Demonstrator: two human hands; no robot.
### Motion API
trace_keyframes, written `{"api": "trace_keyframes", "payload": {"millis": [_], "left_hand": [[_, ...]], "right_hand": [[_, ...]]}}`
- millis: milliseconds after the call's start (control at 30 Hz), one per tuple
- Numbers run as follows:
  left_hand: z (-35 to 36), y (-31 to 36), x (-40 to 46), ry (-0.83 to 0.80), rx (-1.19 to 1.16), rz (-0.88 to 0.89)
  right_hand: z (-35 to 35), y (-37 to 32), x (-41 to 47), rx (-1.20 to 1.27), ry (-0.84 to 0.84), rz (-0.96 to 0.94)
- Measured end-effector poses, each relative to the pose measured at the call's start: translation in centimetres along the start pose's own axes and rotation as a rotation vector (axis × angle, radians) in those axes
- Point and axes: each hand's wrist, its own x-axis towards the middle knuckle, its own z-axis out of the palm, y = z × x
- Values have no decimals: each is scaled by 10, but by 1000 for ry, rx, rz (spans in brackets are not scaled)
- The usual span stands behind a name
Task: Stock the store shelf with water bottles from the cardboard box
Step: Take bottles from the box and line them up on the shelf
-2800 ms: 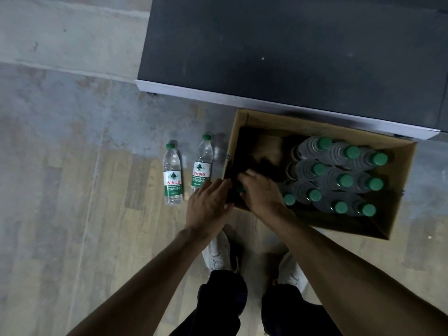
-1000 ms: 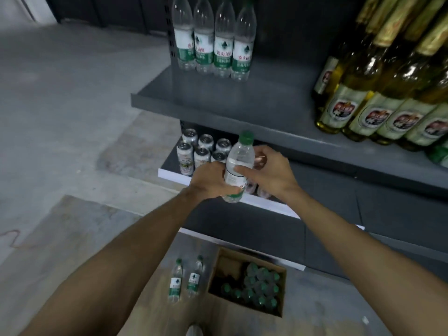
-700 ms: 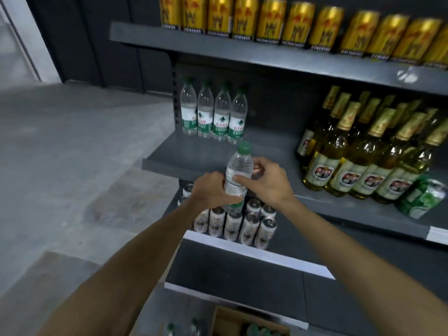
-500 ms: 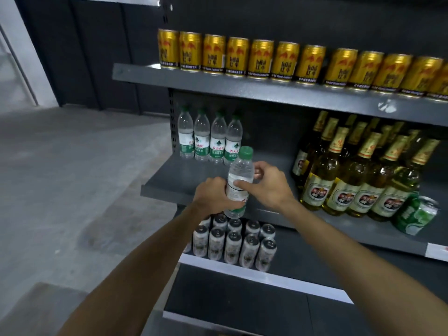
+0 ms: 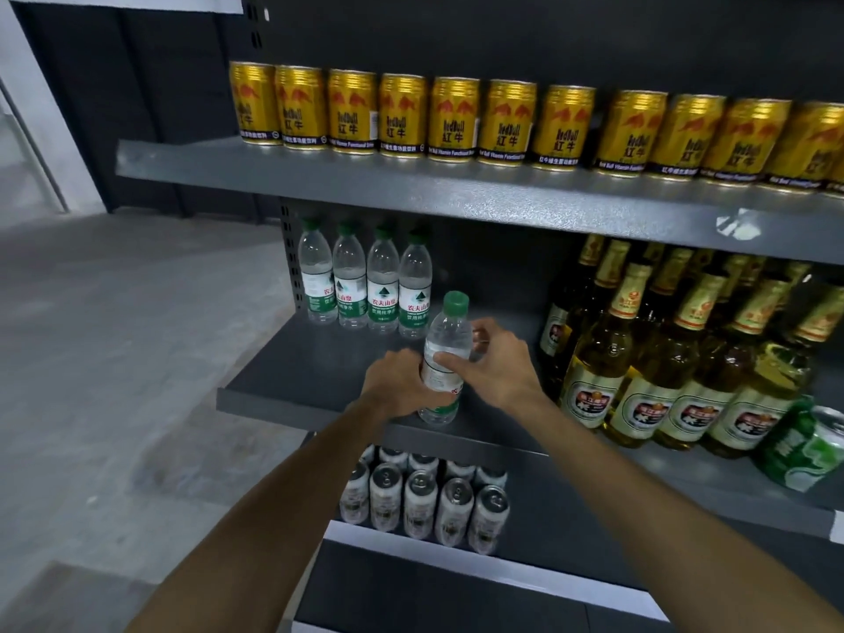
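Note:
I hold an upright clear water bottle [image 5: 446, 340] with a green cap just above the front of the grey middle shelf [image 5: 315, 358]. My left hand [image 5: 396, 386] grips its lower half around the label. My right hand [image 5: 498, 364] has its thumb on the bottle's side, and its fingers curl around something clear behind it that is mostly hidden. Several matching water bottles [image 5: 365, 281] stand in a row at the back left of this shelf. The cardboard box is out of view.
Gold cans [image 5: 452, 116] line the top shelf. Tall beer bottles [image 5: 662, 358] fill the right of the middle shelf, with a green can [image 5: 804, 445] lying beside them. Small silver cans [image 5: 424, 500] stand on the lower shelf. Grey floor lies to the left.
My hands went from inside the box on the floor up to the middle shelf, carrying the bottle. My view rose from the floor to the shelves, and the box dropped out of sight.

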Motion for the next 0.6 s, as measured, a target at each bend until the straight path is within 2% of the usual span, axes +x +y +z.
{"api": "trace_keyframes", "payload": {"millis": [300,600], "left_hand": [[15,7,30,-1,-64,-70],[19,1,52,23,-113,-42]], "right_hand": [[0,24,36,15,-9,-13],[9,33,62,37,-22,-8]]}}
